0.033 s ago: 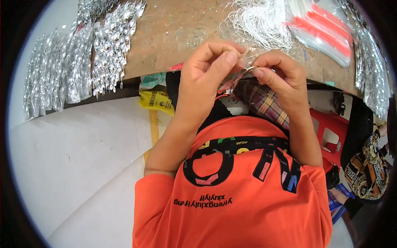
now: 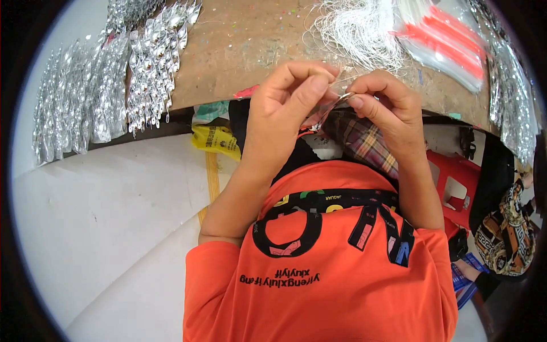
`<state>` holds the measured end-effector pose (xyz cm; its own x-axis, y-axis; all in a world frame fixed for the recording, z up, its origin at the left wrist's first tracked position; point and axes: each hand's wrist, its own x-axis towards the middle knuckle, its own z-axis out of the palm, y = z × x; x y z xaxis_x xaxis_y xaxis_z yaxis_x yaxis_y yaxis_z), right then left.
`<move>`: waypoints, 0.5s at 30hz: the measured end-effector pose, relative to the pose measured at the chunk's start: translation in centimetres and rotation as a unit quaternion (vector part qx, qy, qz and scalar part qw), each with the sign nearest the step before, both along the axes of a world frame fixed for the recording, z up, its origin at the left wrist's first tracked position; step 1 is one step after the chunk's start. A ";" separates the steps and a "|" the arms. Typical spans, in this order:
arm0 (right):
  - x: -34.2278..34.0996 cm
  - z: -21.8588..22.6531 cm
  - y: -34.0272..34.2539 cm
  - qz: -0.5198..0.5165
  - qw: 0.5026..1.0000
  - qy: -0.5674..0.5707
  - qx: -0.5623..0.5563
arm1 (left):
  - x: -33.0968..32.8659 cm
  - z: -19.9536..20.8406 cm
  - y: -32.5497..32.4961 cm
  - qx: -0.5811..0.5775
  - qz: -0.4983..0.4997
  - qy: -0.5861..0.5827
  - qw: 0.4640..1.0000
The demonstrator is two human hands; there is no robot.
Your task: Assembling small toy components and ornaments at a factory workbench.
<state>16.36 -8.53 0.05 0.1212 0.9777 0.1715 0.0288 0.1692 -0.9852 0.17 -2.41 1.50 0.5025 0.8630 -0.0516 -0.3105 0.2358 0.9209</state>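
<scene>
My left hand [image 2: 282,108] is raised above the table's near edge, its thumb and forefinger pinched on a thin pale string [image 2: 345,78]. That string runs across toward my right hand [image 2: 390,108]. Between thumb and forefinger, my right hand grips the top end of a shiny silver twisted strip [image 2: 325,112]. The strip hangs down in the gap between both hands, partly behind my left fingers. Exactly where string and strip meet is too small to make out.
A brown table [image 2: 245,51] curves across the top. Silver twisted strips [image 2: 156,68] hang over its left edge, more [image 2: 513,97] on the right. White strings [image 2: 359,34] and red-and-clear plastic packets [image 2: 450,48] lie at the back right. A red plastic stool [image 2: 453,182] stands right, beside another person's patterned clothing [image 2: 507,239].
My left hand has dipped slightly, and the hanging silver strip has shifted a little. My right hand keeps its place and grip.
</scene>
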 end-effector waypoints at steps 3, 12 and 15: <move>-0.1 -0.1 0.0 0.005 1.000 0.013 0.002 | -1.0 -0.7 -0.1 -0.044 -0.051 -0.006 0.998; 0.3 0.1 -0.1 0.007 1.000 0.018 0.005 | 0.2 -0.4 0.6 0.048 -0.089 0.001 0.995; 0.2 0.8 -0.5 0.013 0.996 0.082 -0.030 | 0.5 -0.5 0.6 0.115 -0.071 0.008 0.991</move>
